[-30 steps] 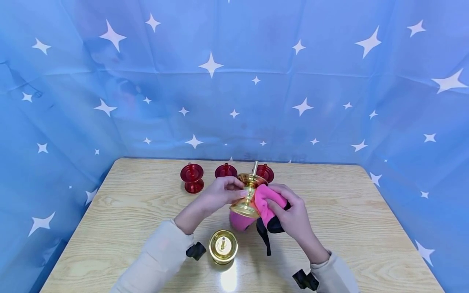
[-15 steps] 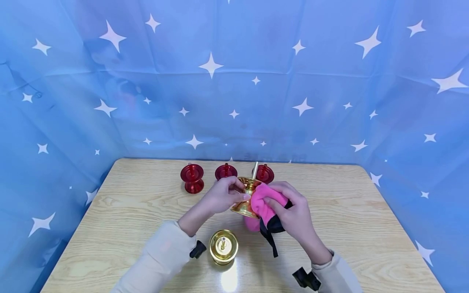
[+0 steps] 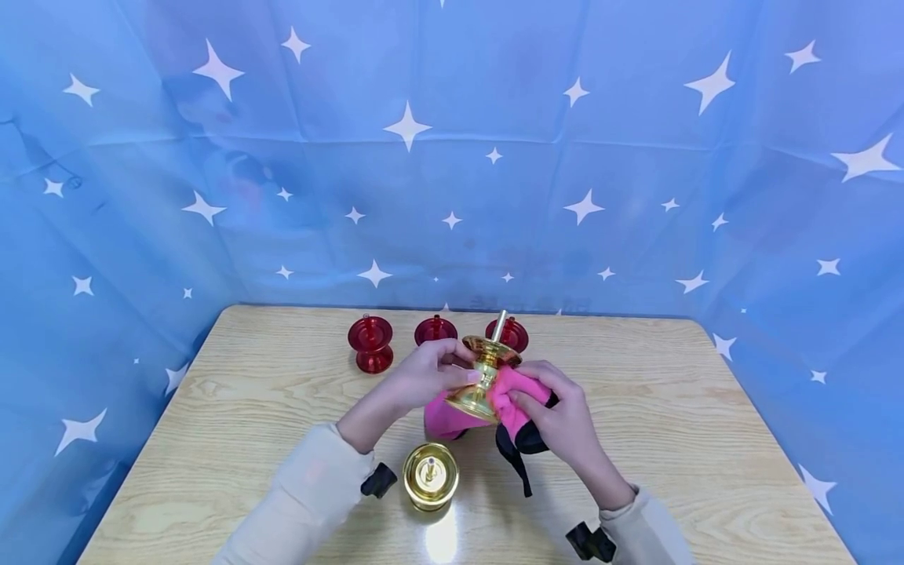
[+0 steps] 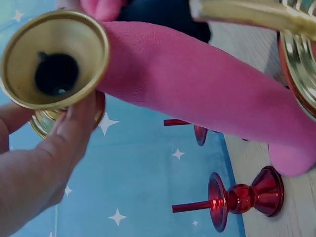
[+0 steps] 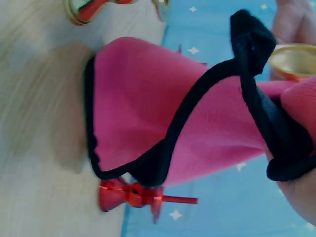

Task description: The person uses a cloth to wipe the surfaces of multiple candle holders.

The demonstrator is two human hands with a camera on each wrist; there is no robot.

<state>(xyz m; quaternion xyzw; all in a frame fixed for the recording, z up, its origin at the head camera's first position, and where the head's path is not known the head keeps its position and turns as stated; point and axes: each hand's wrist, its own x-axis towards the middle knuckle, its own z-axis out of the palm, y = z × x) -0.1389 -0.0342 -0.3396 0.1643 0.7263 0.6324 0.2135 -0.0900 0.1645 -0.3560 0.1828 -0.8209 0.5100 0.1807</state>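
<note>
My left hand (image 3: 427, 378) holds a gold candlestick (image 3: 486, 369) by its stem, tilted with its tube pointing up and to the right. Its hollow base (image 4: 84, 37) faces the left wrist camera. In my right hand (image 3: 568, 412) is a bunched pink cloth (image 3: 521, 384) with black trim, pressed against the candlestick's right side between dish and base. A loose part of this cloth (image 4: 182, 79) hangs below and behind the base, and a black strap (image 5: 190, 101) dangles from it. Another gold candlestick (image 3: 431, 490) stands upright on the table nearer the body, close to my left sleeve.
Three red candlesticks stand along the table's far edge: a left one (image 3: 373, 345), a middle one (image 3: 434, 328) and a right one (image 3: 512, 335), the latter two partly hidden. Behind the wooden table (image 3: 678, 408) hangs a blue curtain (image 3: 452, 180) with white stars.
The pink cloth slid inward over the gold candlestick, then back and lower along it. The cloth's hanging part swung right, then left. The candlestick now leans more to the right.
</note>
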